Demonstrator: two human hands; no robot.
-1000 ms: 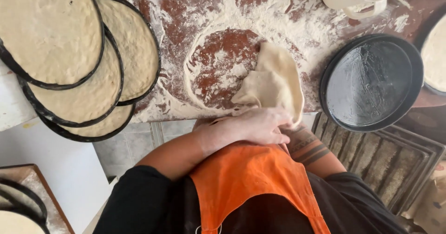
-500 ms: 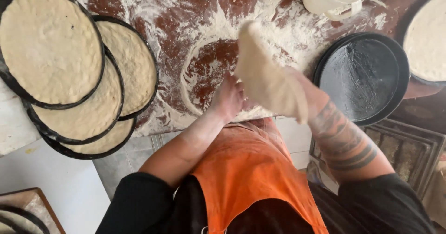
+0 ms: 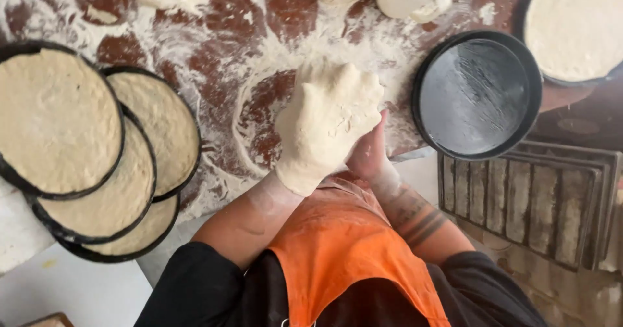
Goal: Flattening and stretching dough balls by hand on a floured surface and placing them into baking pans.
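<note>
Overhead, a dough sheet point(image 3: 328, 122) drapes over the left hand point(image 3: 324, 116), fingers hidden beneath; right hand point(image 3: 368, 153) fingers together against its edge, above the floured bench point(image 3: 253, 61). Thin dough could tear.

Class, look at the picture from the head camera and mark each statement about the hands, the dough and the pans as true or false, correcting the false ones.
1. A sheet of dough is draped over the left hand. True.
2. The round black pan beside the hands is full of dough. False: it is empty, with only smears inside.
3. Dough-filled pans are stacked overlapping on the left. True.
4. The right hand rests flat on the floured table. False: it is raised against the dough.
5. The person wears a blue apron. False: the apron is orange.
</note>
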